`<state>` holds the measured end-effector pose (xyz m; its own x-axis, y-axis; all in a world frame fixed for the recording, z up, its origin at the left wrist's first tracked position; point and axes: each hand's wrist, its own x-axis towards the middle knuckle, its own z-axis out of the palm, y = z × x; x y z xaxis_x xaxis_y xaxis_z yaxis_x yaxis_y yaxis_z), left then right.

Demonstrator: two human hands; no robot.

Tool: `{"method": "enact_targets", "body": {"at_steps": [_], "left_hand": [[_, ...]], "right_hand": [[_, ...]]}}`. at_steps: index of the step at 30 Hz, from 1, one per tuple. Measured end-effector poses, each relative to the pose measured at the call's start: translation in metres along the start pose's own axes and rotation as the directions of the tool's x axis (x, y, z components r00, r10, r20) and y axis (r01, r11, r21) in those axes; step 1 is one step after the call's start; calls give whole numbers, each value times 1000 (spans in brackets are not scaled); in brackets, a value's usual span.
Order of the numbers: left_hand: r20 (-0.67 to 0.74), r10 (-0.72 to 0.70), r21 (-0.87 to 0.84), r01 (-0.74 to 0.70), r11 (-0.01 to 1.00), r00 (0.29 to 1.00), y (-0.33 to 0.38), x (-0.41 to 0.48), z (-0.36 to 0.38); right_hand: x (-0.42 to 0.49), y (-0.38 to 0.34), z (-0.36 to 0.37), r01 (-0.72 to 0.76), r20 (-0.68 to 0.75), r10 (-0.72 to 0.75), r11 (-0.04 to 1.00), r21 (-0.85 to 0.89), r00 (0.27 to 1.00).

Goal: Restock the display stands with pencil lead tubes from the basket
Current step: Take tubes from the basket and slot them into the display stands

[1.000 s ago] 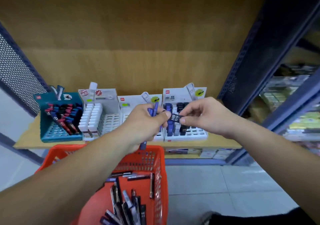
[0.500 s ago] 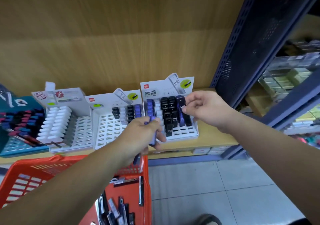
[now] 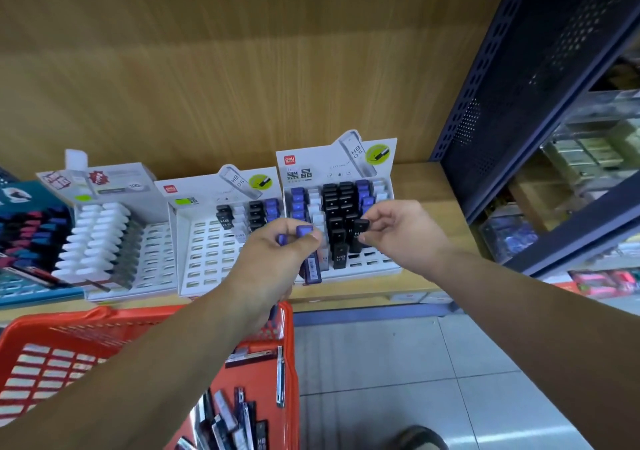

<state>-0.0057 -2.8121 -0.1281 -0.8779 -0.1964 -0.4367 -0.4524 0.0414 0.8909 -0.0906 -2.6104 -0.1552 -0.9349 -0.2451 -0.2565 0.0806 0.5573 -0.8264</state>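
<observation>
My right hand [image 3: 398, 233] pinches a black-capped lead tube [image 3: 358, 235] upright over the front rows of the right white display stand [image 3: 382, 266], which holds black and blue tubes. My left hand [image 3: 273, 266] grips a small bunch of blue-capped lead tubes [image 3: 308, 259] just in front of that stand. Below, the orange basket [image 3: 45, 349] holds several loose tubes [image 3: 228, 422]. A middle white stand [image 3: 204, 259] carries only a few tubes at its back.
To the left stand a white stand with white tubes [image 3: 104, 242] and a teal stand [image 3: 24, 252] with dark, red and blue tubes. All rest on a wooden shelf [image 3: 422, 186]. A dark blue perforated upright [image 3: 519, 86] bounds the right; tiled floor lies below.
The view has swung to the right stand. My right hand has carried the black tube from my left hand to the stand's back, then down to its front rows.
</observation>
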Motion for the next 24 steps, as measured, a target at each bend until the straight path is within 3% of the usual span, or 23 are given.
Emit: {"method": "enact_targets", "body": {"at_steps": [5, 10, 13, 14, 16, 18, 19, 21, 24], "left_hand": [[-18, -48, -186, 44, 982, 999, 8, -2, -10], [20, -123, -387, 121, 914, 992, 15, -7, -18], [7, -108, -480, 98, 872, 994, 19, -12, -20], [-3, -99, -499, 84, 863, 995, 20, -13, -20], [-21, -69, -499, 49, 865, 997, 22, -15, -21], [-29, -39, -482, 20, 876, 999, 24, -19, -18], [-32, -27, -479, 8, 878, 999, 25, -20, -16], [-40, -16, -485, -6, 874, 999, 28, -26, -7], [-85, -17, -475, -25, 880, 996, 29, -30, 7]], "right_hand": [[5, -1, 9, 48, 41, -41, 982, -182, 998], [1, 0, 10, -21, 36, 34, 955, -297, 999], [-8, -24, 3, -3, -106, -55, 876, -482, 993], [-15, -36, 2, 28, -147, -110, 881, -471, 983], [-31, -61, 4, 72, -112, -97, 976, -208, 989], [-52, -84, 13, -19, 126, 4, 992, 121, 992], [-61, -91, 19, -64, 232, 19, 980, 186, 972], [-71, -95, 29, -74, 308, 4, 974, 216, 951], [-71, -89, 29, -44, 274, -9, 981, 189, 962]]}}
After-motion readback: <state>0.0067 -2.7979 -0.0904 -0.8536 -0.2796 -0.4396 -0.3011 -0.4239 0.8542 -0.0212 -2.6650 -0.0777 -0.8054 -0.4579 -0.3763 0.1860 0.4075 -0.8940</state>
